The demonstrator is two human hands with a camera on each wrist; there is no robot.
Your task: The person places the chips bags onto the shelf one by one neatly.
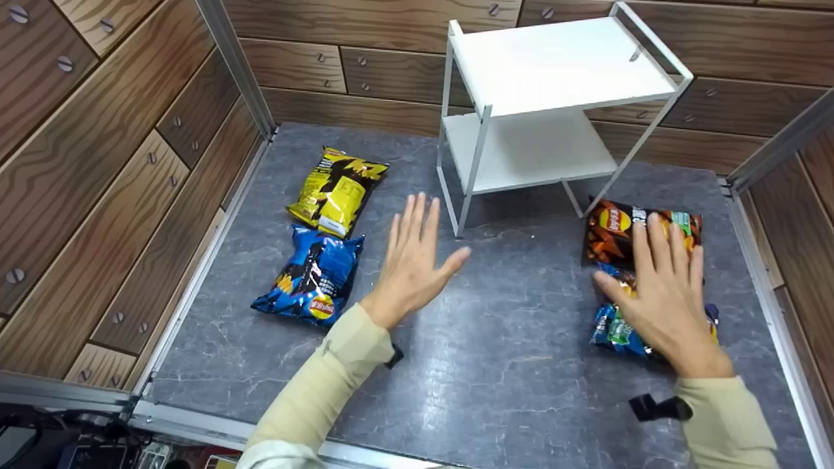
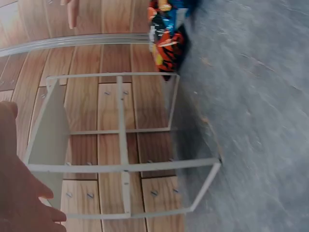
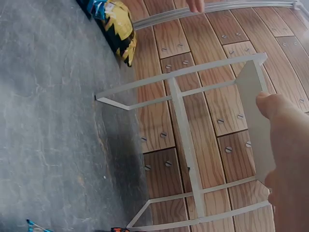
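My left hand point(image 1: 410, 270) hovers with its fingers straight over the grey floor, just right of a blue chip bag point(image 1: 313, 277) and holding nothing. Behind that bag lies a yellow and black chip bag point(image 1: 339, 189). My right hand point(image 1: 664, 303), fingers extended, overlaps the bags on the right in the head view. These are an orange-brown chip bag point(image 1: 603, 238) and, nearer me, blue packaging point(image 1: 612, 326) partly hidden by the hand. A white two-tier shelf point(image 1: 567, 65) stands beyond and between both hands; each wrist view shows it sideways.
Wood-patterned walls point(image 1: 391, 71) with printed screws enclose the grey marbled floor point(image 1: 495, 312). Metal rails point(image 1: 238, 71) run along the corners and edges. At the lower left, outside the front edge, dark equipment point(image 1: 65, 436) is visible.
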